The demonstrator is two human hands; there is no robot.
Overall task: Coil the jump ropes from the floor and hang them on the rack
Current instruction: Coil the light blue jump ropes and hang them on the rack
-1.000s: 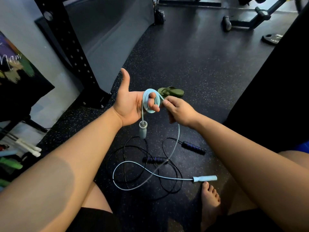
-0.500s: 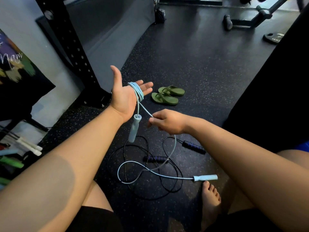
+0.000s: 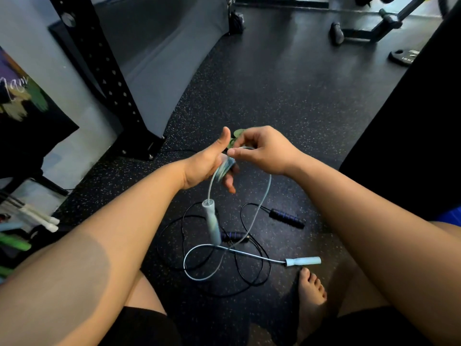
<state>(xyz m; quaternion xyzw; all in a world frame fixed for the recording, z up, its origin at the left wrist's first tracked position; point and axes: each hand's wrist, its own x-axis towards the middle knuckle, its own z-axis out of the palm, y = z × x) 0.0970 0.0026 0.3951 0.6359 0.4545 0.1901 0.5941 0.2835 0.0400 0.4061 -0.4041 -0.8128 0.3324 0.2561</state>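
Observation:
A light blue jump rope (image 3: 266, 196) is partly wound in several loops around my left hand (image 3: 208, 163), whose thumb points up. One blue handle (image 3: 212, 224) dangles below that hand. My right hand (image 3: 262, 152) pinches the rope just above the loops. The remaining cord drops to the floor and ends at the other blue handle (image 3: 303, 261). A black jump rope (image 3: 259, 275) with dark purple-ringed handles (image 3: 287, 218) lies tangled on the floor beneath.
A black perforated rack upright (image 3: 104, 71) stands at the left, bolted to the dark speckled floor. Green sandals (image 3: 235, 136) are mostly hidden behind my hands. My bare foot (image 3: 310, 295) rests near the blue handle. Gym equipment (image 3: 369, 31) sits far back.
My right hand rose from below my left hand to above it, carrying the rope over the loops. My left hand turned inward, and the dangling handle swung lower.

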